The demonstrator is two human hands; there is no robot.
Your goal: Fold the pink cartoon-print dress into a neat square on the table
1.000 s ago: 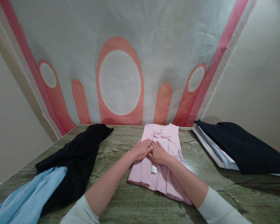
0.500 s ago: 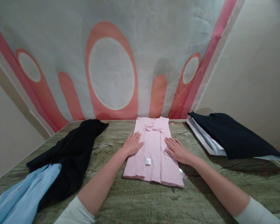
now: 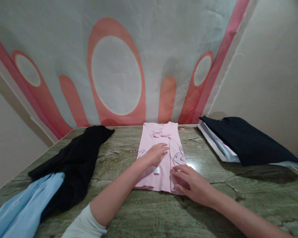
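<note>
A pink shirt, folded into a long panel with its sides turned in, lies in front of me. Rabbit drawings show on both of its side folds, and a small white label sits low on its middle. Over the shirt's centre is my left hand, fingers loosely bent and apart, with nothing in it; whether it touches the cloth I cannot tell. My right hand is open at the lower right edge, its spread fingertips over the fold.
A black garment and a light blue one lie crumpled on the left. To the right, a stack of folded clothes has a black garment on top. The wood-patterned table meets a printed wall sheet at the back.
My left hand has moved right, from the shirt's left side to its centre. My right hand has come down towards the lower right corner. The right side edge now lies further in.
</note>
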